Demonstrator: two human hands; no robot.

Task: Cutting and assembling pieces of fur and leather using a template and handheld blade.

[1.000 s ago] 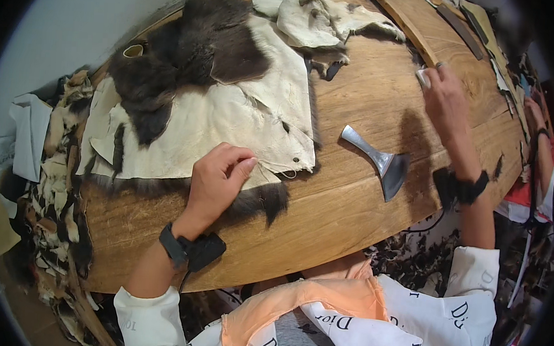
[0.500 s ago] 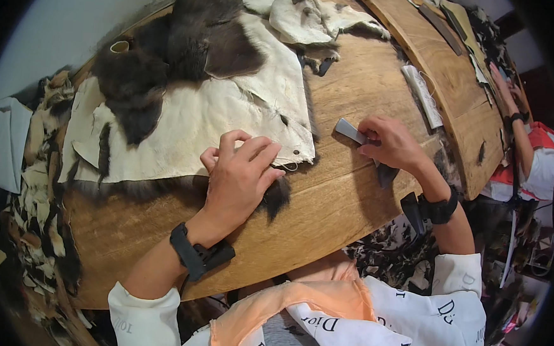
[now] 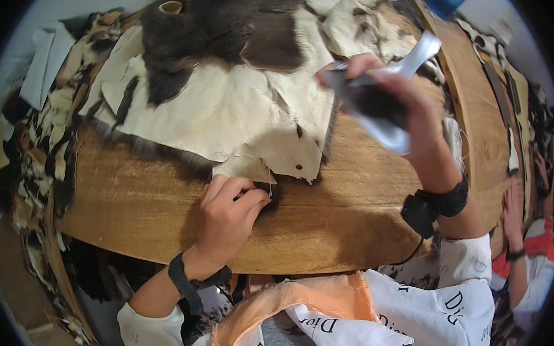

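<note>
A large pale hide [image 3: 230, 107], skin side up with dark fur at its edges, lies on the wooden table. My left hand [image 3: 227, 211] pinches its near edge, where a small flap of skin [image 3: 247, 165] and a loose thread [image 3: 269, 180] show by the fingertips. Above the table to the right, my right hand [image 3: 423, 121] is closed on a shiny metal tool [image 3: 381, 134] with a dark part. Motion smears the tool, so its exact kind cannot be made out. A dark fur piece [image 3: 229, 18] covers the hide's far part.
Another pale hide [image 3: 362, 26] lies at the far side. A raised wooden edge [image 3: 461, 114] runs along the right, with a white roll [image 3: 452, 136] beside it. Fur scraps [image 3: 54, 128] are heaped at left. A co-worker's hand [image 3: 513, 216] rests on the right-hand table.
My right hand has risen with the metal tool and turned it. My left hand has moved down slightly, drawing at the hide's near edge, where a flap now shows. The view has shifted.
</note>
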